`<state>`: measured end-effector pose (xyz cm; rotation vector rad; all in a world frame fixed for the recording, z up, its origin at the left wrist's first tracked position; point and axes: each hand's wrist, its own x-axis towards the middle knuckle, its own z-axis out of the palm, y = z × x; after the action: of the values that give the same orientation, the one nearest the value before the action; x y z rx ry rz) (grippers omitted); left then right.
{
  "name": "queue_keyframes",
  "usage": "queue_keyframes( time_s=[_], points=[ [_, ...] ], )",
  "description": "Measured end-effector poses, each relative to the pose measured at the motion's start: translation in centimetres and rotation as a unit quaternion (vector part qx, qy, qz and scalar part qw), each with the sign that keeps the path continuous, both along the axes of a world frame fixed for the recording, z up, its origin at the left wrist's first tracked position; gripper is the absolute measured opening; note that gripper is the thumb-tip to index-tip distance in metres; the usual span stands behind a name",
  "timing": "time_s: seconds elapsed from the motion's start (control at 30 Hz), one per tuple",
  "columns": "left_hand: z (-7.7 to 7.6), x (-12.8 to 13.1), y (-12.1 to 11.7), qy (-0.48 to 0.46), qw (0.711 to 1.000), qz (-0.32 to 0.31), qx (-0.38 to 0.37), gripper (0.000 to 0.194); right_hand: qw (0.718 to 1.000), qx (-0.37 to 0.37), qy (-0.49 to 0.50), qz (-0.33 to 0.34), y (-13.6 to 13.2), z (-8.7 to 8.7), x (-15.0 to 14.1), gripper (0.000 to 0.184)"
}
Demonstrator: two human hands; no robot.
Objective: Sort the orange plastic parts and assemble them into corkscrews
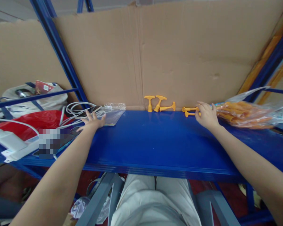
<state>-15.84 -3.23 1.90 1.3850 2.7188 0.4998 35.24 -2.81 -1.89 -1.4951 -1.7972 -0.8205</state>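
My left hand (91, 121) is spread palm down at the left of the blue shelf, over white cables (81, 108) and beside a clear plastic bag (115, 113). My right hand (207, 115) is at the right, with thumb and fingers closed around the ends of small yellow plastic toy hammers (190, 109) lying by the cardboard. The fingertips are partly hidden. Between my hands, two yellow hammers (150, 103) stand upright, heads up, against the cardboard. Another yellow hammer (168, 107) lies on its side next to them.
A clear bag of orange-yellow pieces (245, 114) lies right of my right hand. At left are a red bag (30, 124), a white power strip (21, 150), a dark phone-like device (66, 141) and a canvas bag (35, 95). A cardboard wall (179, 50) backs the blue shelf (153, 147).
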Motion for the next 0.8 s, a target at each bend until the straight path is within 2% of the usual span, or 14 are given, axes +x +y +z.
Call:
queue_keyframes(
  time_s=[0.17,0.23,0.3,0.37,0.53,0.7,0.8],
  points=[
    [0.0,-0.2,1.6,0.044,0.999,-0.019,-0.013,0.080,1.000,-0.003,0.002,-0.013,0.2,-0.1,0.3,0.039],
    [0.0,0.3,2.7,0.096,0.993,-0.063,-0.029,0.078,1.000,-0.005,0.001,-0.017,0.3,-0.1,0.3,0.038],
    [0.1,1.4,4.0,0.142,0.979,-0.132,-0.061,0.075,1.000,-0.009,0.003,-0.021,0.3,-0.1,0.3,0.039],
    [0.2,2.7,5.3,0.154,0.964,-0.191,-0.102,0.070,0.999,-0.026,0.011,-0.030,0.2,-0.1,0.2,0.040],
    [0.7,6.3,6.7,0.125,0.956,-0.216,-0.157,0.055,0.989,-0.129,0.030,-0.070,0.1,-0.4,0.4,0.048],
    [1.6,9.3,6.1,0.119,0.947,-0.231,-0.187,0.046,0.967,-0.232,0.024,-0.099,0.6,-1.0,1.3,0.056],
    [1.5,10.0,5.8,0.145,0.941,-0.257,-0.168,0.046,0.955,-0.273,0.016,-0.116,1.0,-1.3,1.7,0.057]
  ],
)
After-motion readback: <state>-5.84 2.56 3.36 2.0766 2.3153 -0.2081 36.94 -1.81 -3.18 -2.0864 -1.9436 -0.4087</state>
